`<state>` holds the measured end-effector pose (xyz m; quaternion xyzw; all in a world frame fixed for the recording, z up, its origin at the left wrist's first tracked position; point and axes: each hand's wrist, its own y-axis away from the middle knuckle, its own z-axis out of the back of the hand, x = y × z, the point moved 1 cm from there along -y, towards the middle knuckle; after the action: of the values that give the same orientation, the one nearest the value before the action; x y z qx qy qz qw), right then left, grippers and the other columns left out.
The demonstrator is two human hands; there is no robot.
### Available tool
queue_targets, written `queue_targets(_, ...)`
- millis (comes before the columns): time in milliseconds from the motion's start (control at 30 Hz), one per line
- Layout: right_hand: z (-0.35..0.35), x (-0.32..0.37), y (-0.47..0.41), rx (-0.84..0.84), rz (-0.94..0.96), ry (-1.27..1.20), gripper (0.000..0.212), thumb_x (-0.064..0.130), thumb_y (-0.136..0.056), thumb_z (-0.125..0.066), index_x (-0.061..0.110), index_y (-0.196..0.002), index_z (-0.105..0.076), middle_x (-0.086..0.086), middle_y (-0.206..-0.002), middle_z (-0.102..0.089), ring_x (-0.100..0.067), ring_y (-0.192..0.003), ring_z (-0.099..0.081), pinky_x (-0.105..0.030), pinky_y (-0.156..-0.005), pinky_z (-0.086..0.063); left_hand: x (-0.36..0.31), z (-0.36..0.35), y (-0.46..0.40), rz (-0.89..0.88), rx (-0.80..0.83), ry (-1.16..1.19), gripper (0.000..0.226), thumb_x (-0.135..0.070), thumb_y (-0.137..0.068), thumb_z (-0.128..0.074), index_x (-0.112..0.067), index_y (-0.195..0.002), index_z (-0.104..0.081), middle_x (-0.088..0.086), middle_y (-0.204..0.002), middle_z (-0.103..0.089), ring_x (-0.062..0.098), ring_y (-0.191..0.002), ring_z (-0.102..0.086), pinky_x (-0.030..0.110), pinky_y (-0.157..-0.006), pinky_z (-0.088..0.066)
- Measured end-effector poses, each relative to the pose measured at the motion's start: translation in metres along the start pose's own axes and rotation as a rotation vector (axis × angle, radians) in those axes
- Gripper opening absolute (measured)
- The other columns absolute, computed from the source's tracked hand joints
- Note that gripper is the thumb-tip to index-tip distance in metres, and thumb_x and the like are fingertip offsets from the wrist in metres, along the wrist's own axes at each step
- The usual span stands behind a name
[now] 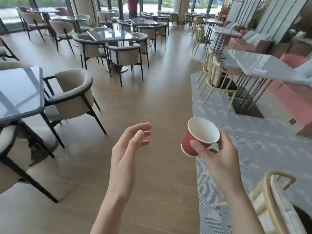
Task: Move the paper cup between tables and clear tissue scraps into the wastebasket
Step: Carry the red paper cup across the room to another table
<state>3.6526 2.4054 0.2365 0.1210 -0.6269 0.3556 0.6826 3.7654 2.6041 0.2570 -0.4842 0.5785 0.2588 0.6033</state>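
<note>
A red paper cup [189, 141] with a white inside is tilted toward me, its mouth facing up and left, and it looks empty. My right hand [214, 152] holds it in the air over the floor, thumb on the near wall and fingers behind the rim. My left hand [130, 146] hovers beside it to the left, palm turned inward, fingers relaxed and holding nothing. No tissue scraps or wastebasket are in view.
A grey glass-topped table [18, 92] with beige armchairs [74, 95] stands at the left. A long grey table [258, 66] with gold-framed chairs [217, 78] is at the right on patterned carpet. A wooden floor aisle runs ahead toward more tables [109, 36]. A person [133, 5] stands far back.
</note>
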Motion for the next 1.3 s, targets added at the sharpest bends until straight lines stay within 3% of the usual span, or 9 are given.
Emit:
queue_targets(200, -0.054, 0.003, -0.097, -0.019, 0.033, 0.015, 0.070, 0.062, -0.063, -0.081, 0.031, -0.124, -0.063, 0.020, -0.111, -0.070, -0.001, -0.097, -0.067, -0.015, -0.078, -0.050, 0.012, 0.005, -0.132, -0.042, 0.048, 0.026, 0.038, -0.044, -0.097, -0.049, -0.023, -0.112, -0.076, 0.003, -0.121, -0.074, 0.024, -0.117, -0.067, 0.045, -0.094, -0.052)
queue_targets(267, -0.066, -0.004, -0.131, -0.029, 0.034, 0.015, 0.068, 0.062, -0.064, -0.080, 0.033, -0.123, -0.063, 0.020, -0.111, -0.070, -0.004, -0.094, -0.067, -0.013, -0.077, -0.048, 0.025, -0.001, -0.168, -0.056, 0.087, 0.008, 0.038, -0.044, -0.098, -0.048, -0.021, -0.114, -0.075, 0.003, -0.123, -0.073, 0.024, -0.119, -0.067, 0.044, -0.095, -0.052)
queue_targets(433, -0.086, -0.045, -0.218, -0.081, 0.012, -0.012, 0.068, 0.064, -0.065, -0.080, 0.031, -0.122, -0.064, 0.018, -0.109, -0.070, -0.004, -0.095, -0.067, -0.018, -0.076, -0.050, 0.073, -0.023, -0.256, -0.026, 0.177, -0.041, 0.041, -0.046, -0.099, -0.049, -0.020, -0.121, -0.071, 0.001, -0.128, -0.070, 0.024, -0.125, -0.063, 0.043, -0.099, -0.050)
queue_targets(567, -0.099, -0.086, -0.312, -0.107, 0.011, -0.045, 0.066, 0.066, -0.064, -0.081, 0.035, -0.120, -0.065, 0.020, -0.110, -0.071, -0.003, -0.090, -0.067, -0.013, -0.072, -0.049, 0.114, -0.052, -0.342, -0.044, 0.164, -0.039, 0.037, -0.047, -0.097, -0.050, -0.027, -0.119, -0.073, 0.001, -0.127, -0.071, 0.024, -0.124, -0.064, 0.044, -0.099, -0.049)
queue_targets(700, -0.112, -0.108, -0.433, -0.087, 0.037, -0.075, 0.052, 0.048, -0.069, -0.084, 0.035, -0.115, -0.064, 0.028, -0.103, -0.069, 0.004, -0.101, -0.064, -0.010, -0.076, -0.045, 0.139, -0.088, -0.447, -0.056, 0.154, -0.069, 0.036, -0.047, -0.096, -0.048, -0.030, -0.115, -0.074, 0.002, -0.127, -0.071, 0.026, -0.123, -0.064, 0.052, -0.103, -0.049)
queue_targets(800, -0.114, -0.112, -0.520, -0.093, 0.050, -0.082, 0.049, 0.047, -0.070, -0.082, 0.035, -0.114, -0.064, 0.029, -0.104, -0.069, 0.004, -0.104, -0.064, -0.011, -0.080, -0.046, 0.146, -0.116, -0.523, -0.108, 0.126, -0.047, 0.037, -0.045, -0.098, -0.047, -0.027, -0.116, -0.074, 0.003, -0.127, -0.071, 0.027, -0.122, -0.064, 0.054, -0.102, -0.048)
queue_targets(933, -0.115, -0.129, -0.604, -0.086, 0.025, -0.091, 0.061, 0.047, -0.069, -0.092, 0.030, -0.121, -0.064, 0.023, -0.108, -0.071, 0.002, -0.102, -0.067, -0.015, -0.081, -0.050, 0.172, -0.155, -0.606, -0.089, 0.118, -0.018, 0.036, -0.043, -0.098, -0.047, -0.025, -0.115, -0.073, 0.002, -0.125, -0.072, 0.026, -0.121, -0.065, 0.049, -0.100, -0.050)
queue_targets(1100, -0.124, -0.185, -0.694, -0.099, -0.032, -0.070, 0.069, 0.040, -0.067, -0.081, 0.017, -0.130, -0.064, 0.006, -0.117, -0.071, -0.005, -0.103, -0.068, -0.012, -0.079, -0.051, 0.227, -0.195, -0.708, -0.042, 0.130, -0.004, 0.037, -0.044, -0.097, -0.048, -0.025, -0.115, -0.073, -0.001, -0.124, -0.072, 0.022, -0.121, -0.065, 0.046, -0.099, -0.050)
queue_targets(1300, -0.146, -0.256, -0.843, -0.191, -0.099, -0.017, 0.067, 0.043, -0.070, -0.087, 0.021, -0.129, -0.064, 0.009, -0.117, -0.072, -0.011, -0.108, -0.070, -0.020, -0.082, -0.053, 0.316, -0.239, -0.865, 0.006, 0.134, 0.030, 0.035, -0.043, -0.096, -0.048, -0.026, -0.113, -0.074, -0.001, -0.123, -0.072, 0.023, -0.121, -0.065, 0.046, -0.100, -0.050)
